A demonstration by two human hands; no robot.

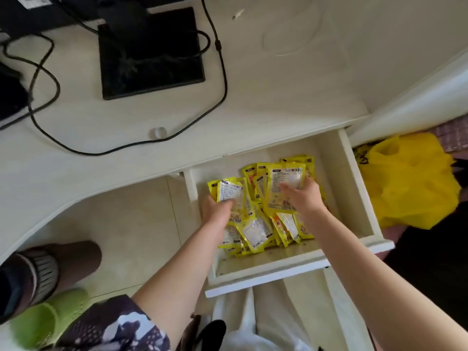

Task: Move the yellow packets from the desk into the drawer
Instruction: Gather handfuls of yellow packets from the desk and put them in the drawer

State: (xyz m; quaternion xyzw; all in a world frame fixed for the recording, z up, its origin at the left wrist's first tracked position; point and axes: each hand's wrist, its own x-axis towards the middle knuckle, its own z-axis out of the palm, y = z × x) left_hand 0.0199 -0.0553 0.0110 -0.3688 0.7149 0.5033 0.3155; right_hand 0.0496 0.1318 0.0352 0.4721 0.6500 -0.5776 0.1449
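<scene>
The white drawer (354, 188) is pulled out under the cream desk (253, 102). Inside it lies a heap of several yellow packets (255, 231) with clear windows and printed labels. My left hand (217, 209) is down in the drawer's left part, fingers closed on a yellow packet (231, 191). My right hand (304, 196) reaches into the middle, thumb and fingers gripping another yellow packet (285, 183) that stands tilted above the heap. No yellow packet shows on the desk top.
A black monitor base (152, 54) and black cables (126, 145) sit on the desk, with a small clear cap (158, 132) near its front edge. A yellow plastic bag (410, 183) lies right of the drawer. Green slipper (43, 317) and another foot are on the floor at left.
</scene>
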